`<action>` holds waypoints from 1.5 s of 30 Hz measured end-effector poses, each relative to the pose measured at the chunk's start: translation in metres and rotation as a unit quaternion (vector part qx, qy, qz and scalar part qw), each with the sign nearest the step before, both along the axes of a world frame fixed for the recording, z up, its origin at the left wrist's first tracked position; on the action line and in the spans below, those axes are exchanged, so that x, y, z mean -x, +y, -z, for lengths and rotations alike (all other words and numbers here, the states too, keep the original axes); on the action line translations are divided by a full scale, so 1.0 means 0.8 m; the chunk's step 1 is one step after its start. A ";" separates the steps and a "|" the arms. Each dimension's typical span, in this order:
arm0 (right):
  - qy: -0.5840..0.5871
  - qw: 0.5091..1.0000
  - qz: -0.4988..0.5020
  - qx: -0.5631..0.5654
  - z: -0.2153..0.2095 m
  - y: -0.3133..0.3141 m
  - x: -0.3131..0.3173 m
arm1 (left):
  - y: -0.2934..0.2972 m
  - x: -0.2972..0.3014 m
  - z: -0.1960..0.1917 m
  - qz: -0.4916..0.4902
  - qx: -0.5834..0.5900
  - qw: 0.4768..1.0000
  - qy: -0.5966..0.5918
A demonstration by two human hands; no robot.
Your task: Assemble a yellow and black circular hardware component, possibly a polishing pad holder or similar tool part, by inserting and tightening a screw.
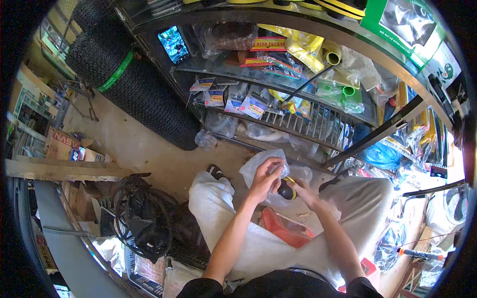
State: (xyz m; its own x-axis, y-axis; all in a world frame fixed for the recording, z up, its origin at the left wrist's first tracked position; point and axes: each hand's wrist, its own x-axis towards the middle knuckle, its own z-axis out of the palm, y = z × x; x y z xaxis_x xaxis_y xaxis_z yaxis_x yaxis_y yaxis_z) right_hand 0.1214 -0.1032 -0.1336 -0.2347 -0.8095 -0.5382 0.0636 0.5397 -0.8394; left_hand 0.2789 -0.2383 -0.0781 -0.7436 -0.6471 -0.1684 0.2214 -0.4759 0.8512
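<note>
My left hand [266,180] pinches a clear plastic bag [254,165] above my knees. My right hand [301,190] grips a tool with a black and yellow handle [286,190], whose end sits at the bag's mouth. The two hands touch each other. An orange-red plastic packet [284,229] lies on my lap just below them. I sit low, in light grey trousers [211,203].
A metal shelf rack [298,111] in front holds several small packets, bags and a phone [173,44]. A black mesh roll [130,82] with a green band lies on the left. A coil of black cable [141,213] rests by my left knee. Bagged goods pile up at right.
</note>
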 end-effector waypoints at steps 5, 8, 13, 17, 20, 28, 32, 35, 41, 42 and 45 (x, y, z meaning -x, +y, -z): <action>-0.221 0.957 0.124 -0.142 0.055 0.025 0.029 | 0.004 0.007 -0.013 0.123 0.048 0.990 -0.047; -0.268 0.932 0.220 -0.112 0.080 0.032 0.040 | 0.008 0.012 -0.014 0.119 0.038 0.991 -0.044; -0.090 0.968 0.198 -0.126 0.072 0.034 0.008 | 0.003 0.009 0.009 0.037 0.043 0.998 -0.033; 0.276 0.950 0.062 -0.129 0.058 0.035 0.012 | 0.001 0.013 0.022 -0.011 0.029 0.999 -0.031; 0.232 0.963 -0.020 -0.139 0.018 0.038 0.041 | -0.005 0.018 0.024 -0.080 -0.012 0.994 -0.077; 0.500 0.798 -0.009 0.336 -0.430 -0.078 0.019 | -0.032 -0.020 0.053 -0.199 -0.066 0.969 -0.132; 0.827 0.415 0.105 0.366 -0.559 -0.151 0.078 | -0.039 0.001 0.038 -0.234 -0.084 0.963 -0.102; 0.873 0.415 0.066 0.247 -0.620 -0.198 0.109 | -0.047 -0.004 0.041 -0.252 -0.091 0.958 -0.102; 0.866 0.495 0.068 0.023 -0.645 -0.238 0.090 | -0.048 -0.004 0.042 -0.255 -0.110 0.956 -0.094; 0.864 0.500 0.064 -0.001 -0.646 -0.240 0.093 | -0.048 -0.005 0.043 -0.252 -0.110 0.957 -0.091; 0.912 0.386 0.081 0.115 -0.621 -0.237 0.092 | -0.051 -0.012 0.047 -0.249 -0.108 0.958 -0.091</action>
